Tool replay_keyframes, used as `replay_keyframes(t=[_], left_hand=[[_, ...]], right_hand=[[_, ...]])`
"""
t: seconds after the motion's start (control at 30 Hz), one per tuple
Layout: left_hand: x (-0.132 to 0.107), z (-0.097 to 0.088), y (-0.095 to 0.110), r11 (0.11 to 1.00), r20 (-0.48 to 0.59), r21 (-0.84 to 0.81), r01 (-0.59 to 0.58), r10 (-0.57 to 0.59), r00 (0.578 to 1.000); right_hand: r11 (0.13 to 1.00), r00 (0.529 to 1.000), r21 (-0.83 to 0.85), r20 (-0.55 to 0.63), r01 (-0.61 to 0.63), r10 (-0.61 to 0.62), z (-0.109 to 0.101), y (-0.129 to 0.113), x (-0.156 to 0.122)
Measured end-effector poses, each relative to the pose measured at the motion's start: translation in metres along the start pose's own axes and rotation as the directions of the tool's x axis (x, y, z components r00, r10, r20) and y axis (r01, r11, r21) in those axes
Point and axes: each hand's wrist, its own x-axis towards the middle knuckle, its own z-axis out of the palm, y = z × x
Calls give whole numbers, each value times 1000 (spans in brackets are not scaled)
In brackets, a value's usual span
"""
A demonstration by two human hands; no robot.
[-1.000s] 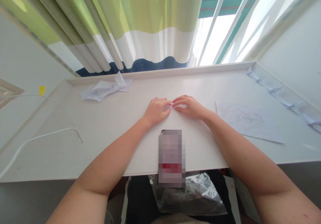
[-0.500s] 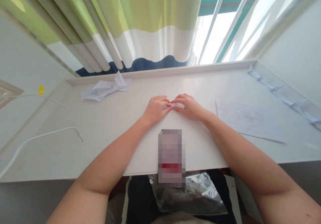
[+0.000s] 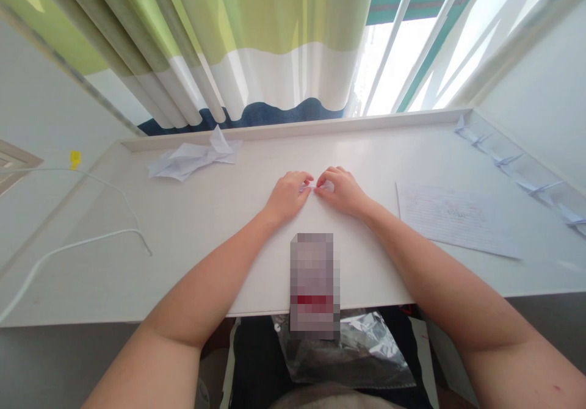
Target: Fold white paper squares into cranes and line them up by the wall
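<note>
Between my two hands, over the middle of the white desk, is a small folded piece of white paper (image 3: 312, 184), mostly covered by the fingers. My left hand (image 3: 289, 194) pinches its left end, the thumb below and the fingers curled above. Its right end is pinched by my right hand (image 3: 341, 189), with thumb and forefinger close together. Only a narrow strip of the paper shows in the gap, so its exact shape is hidden.
Crumpled folded papers (image 3: 190, 157) lie at the back left. A written sheet (image 3: 458, 217) lies to the right, with several folded paper pieces (image 3: 508, 160) along the right edge. A blurred-out phone-like object (image 3: 314, 275) overhangs the front edge. A white cable (image 3: 86, 245) crosses the left side.
My fingers have shifted slightly along the paper and the hands have drawn a little apart, showing a small gap. The paper stays between them.
</note>
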Motion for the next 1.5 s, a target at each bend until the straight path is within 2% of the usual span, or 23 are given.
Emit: replay_keyframes(t=[0.17,0.37,0.5,0.77,0.93,1.13,1.27,1.5], left_hand=[[3,0,0,984,-43,16,175,-174,984],[1,-2,3,989,-15,36,145,-145,989],[1,-2,3,988,-18,39,149,-149,989],[-2,-4,2,989,24,135,-59,56,998],[-1,-6,3,992,45,104,-65,60,997],[-6,-13,8,965,130,175,-196,174,976],[-8,-16,13,939,176,249,-239,199,964],[0,-14,5,922,209,275,-271,218,953]], right_hand=[[994,996,67,-29,-81,83,4,3,2],[992,994,78,33,-103,101,0,0,1],[993,998,101,16,-60,59,-1,-1,0],[998,998,3,28,59,-60,-3,2,-2],[999,999,-6,22,50,-50,-5,0,-2],[996,998,63,19,65,-66,-10,2,-2],[993,996,80,28,84,-87,-12,5,-3],[978,987,152,49,141,-150,-11,9,-7]])
